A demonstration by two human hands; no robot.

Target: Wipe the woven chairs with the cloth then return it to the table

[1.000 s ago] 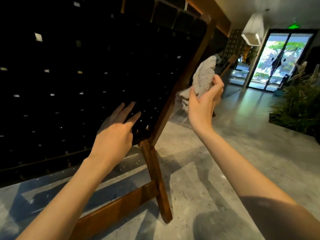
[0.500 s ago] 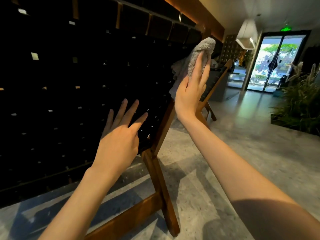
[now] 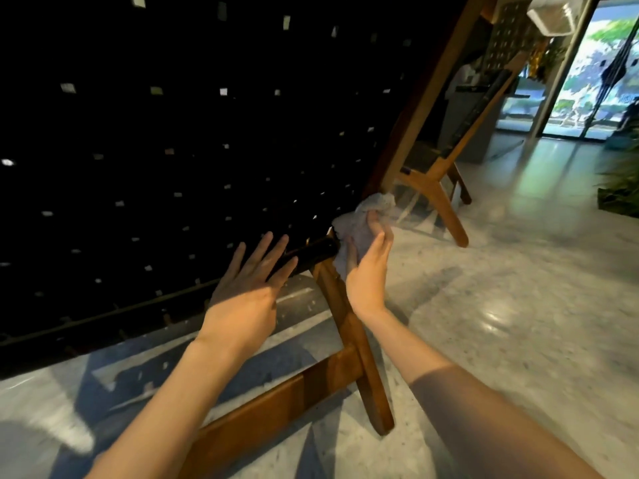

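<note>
Grey cloth (image 3: 363,219) sat gripped in the right hand (image 3: 368,271) at the lower right corner of the woven chair (image 3: 173,150), whose side rail (image 3: 425,98) ran up and rightward from there, while the left hand (image 3: 249,288), spread and empty, was just beside it at the bottom edge.

You are facing a polished, speckled grey floor (image 3: 518,305) that shows pale patches of reflected light. At the upper right, a white pendant lamp (image 3: 553,15) hangs beside a tall glass door (image 3: 587,81), and green trees are visible through the glass. At the right edge, a bed of green plants (image 3: 622,181) stands on the floor.
</note>
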